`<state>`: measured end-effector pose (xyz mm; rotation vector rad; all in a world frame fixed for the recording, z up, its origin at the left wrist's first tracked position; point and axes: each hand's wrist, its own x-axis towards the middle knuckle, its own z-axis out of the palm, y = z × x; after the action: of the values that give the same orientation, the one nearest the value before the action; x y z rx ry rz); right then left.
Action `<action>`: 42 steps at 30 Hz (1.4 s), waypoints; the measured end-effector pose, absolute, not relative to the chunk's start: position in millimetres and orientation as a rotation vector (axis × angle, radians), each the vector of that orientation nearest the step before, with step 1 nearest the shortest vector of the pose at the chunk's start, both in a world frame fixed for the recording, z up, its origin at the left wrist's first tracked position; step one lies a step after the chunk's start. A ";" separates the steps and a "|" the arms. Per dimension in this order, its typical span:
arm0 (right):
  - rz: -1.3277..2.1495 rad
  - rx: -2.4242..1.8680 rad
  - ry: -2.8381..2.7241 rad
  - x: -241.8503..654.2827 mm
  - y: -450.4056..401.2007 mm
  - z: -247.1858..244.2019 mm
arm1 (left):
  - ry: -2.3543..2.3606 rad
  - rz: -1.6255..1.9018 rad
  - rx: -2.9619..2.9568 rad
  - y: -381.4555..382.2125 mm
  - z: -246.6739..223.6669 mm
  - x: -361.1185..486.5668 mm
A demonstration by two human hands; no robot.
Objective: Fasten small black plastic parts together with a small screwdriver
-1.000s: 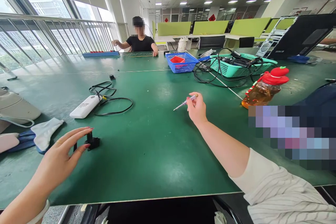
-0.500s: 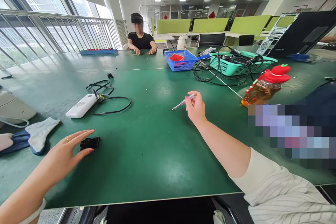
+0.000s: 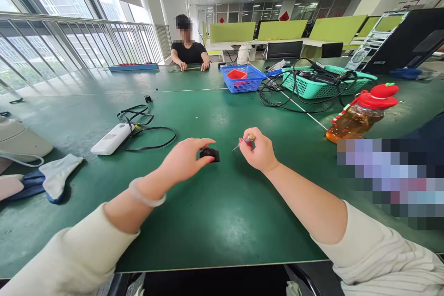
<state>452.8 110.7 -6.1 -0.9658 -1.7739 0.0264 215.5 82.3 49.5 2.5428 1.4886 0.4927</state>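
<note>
Around a small black object (image 3: pixel 211 154) near the middle of the green table (image 3: pixel 208 222), the thumb and fingers of my left hand (image 3: pixel 183 159) are closed. My right hand (image 3: pixel 259 150), just to the right, grips a small screwdriver (image 3: pixel 249 138) by its handle. Its thin shaft points left and down toward the black object, with a short gap between the two. A white power bank (image 3: pixel 111 139) with a black cable (image 3: pixel 152 148) lies to the left of my hands.
A bottle with a red lid (image 3: pixel 359 115) stands at the right. Farther back are a blue basket (image 3: pixel 243 84), a green basket (image 3: pixel 312 88) with cables, and a person (image 3: pixel 188 51) seated across. A glove (image 3: pixel 60 175) lies at left.
My left hand has moved right from the table's left side, bringing the black object to the middle. My right hand has turned slightly, and the screwdriver's handle now faces me more.
</note>
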 end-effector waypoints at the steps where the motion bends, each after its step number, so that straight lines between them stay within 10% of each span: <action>1: 0.008 -0.944 -1.809 452.5 109.1 -4.9 | 1.468 0.502 2.549 92.5 43.6 229.1; 42: -0.109 -0.678 -2.175 449.5 95.8 3.8 | 1.474 0.618 2.400 135.6 -13.6 247.8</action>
<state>449.5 95.8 3.8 -0.6776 -2.1753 -0.1093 247.8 135.6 -13.6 2.4003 1.4741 0.6183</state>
